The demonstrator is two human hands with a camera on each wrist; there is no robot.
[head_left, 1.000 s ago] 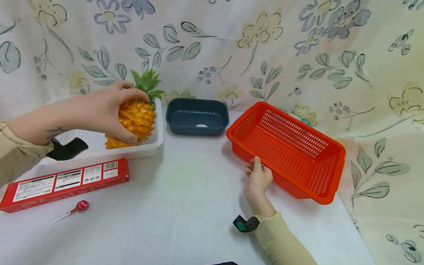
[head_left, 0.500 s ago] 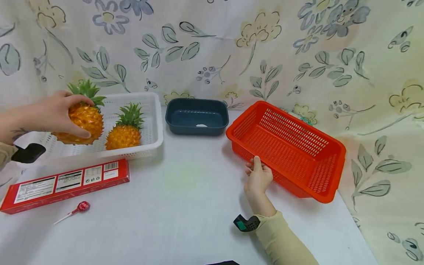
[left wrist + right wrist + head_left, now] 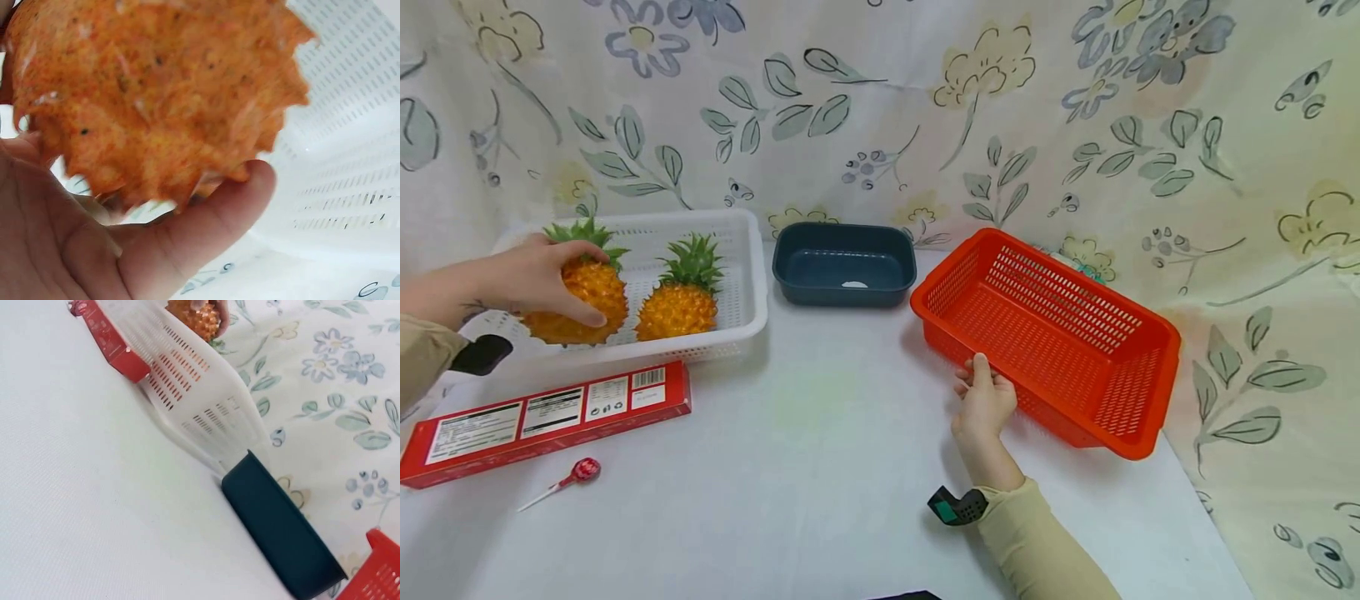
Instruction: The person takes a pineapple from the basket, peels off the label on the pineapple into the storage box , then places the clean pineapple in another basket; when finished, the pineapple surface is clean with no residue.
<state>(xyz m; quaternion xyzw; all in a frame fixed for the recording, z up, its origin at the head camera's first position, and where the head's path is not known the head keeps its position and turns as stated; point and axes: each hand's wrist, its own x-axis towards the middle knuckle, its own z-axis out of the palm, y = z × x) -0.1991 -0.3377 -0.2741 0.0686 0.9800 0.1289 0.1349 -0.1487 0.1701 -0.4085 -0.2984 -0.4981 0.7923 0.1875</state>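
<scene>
My left hand (image 3: 523,279) grips a small spiky orange pineapple (image 3: 597,292) with green leaves, at the left part of a white perforated basket (image 3: 739,250). Whether this pineapple touches the basket floor cannot be told. A second pineapple (image 3: 677,310) lies to its right in the same basket. In the left wrist view, the thumb presses along the held pineapple's underside (image 3: 156,87). My right hand (image 3: 985,406) rests beside the near left wall of a red perforated basket (image 3: 1037,350), fingers loosely curled, thumb pointing up at its rim. The right wrist view leaves this hand out.
A dark blue tub (image 3: 846,287) stands between the two baskets. In front of the white basket lies a long red box (image 3: 553,421), with a red lollipop (image 3: 583,471) nearer the front. A floral cloth (image 3: 880,108) hangs behind; something partly hidden sits behind the red basket.
My left hand has carried its pineapple leftward within the white basket, then lowered it. The second pineapple has come into view. The right hand and red basket have stayed put.
</scene>
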